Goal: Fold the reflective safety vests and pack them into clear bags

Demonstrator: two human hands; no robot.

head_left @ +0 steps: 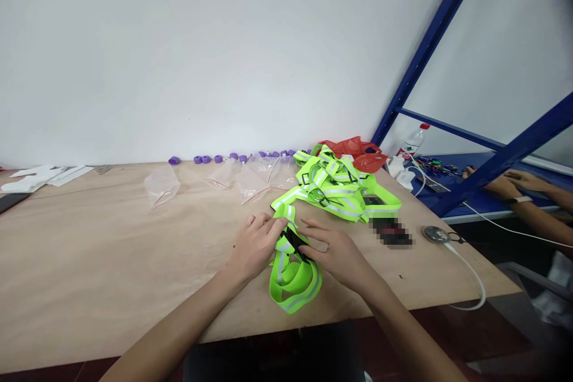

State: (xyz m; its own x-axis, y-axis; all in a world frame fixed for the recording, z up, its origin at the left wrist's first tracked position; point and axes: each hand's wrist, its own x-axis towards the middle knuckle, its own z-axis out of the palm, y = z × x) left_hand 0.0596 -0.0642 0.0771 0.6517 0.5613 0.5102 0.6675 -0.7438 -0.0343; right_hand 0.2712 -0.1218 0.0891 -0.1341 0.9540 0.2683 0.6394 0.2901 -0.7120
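Note:
A neon yellow reflective strap vest (pixel 293 277) with grey stripes lies near the front edge of the wooden table (pixel 89 274). My left hand (pixel 255 245) pinches its upper part by a black buckle (pixel 295 240). My right hand (pixel 335 250) lies flat on the strap just right of the buckle, fingers pointing left. Behind them sits a tangled pile of more neon vests (pixel 335 185).
Clear zip bags (pixel 162 185) lie mid-table, with purple caps (pixel 206 159) along the wall. A red bag (pixel 362 152), a bottle (pixel 412 142), a round charger (pixel 435 234) with white cable, and blue shelf posts (pixel 492 167) are at right. Another person's hands (pixel 510 185) rest on a blue table.

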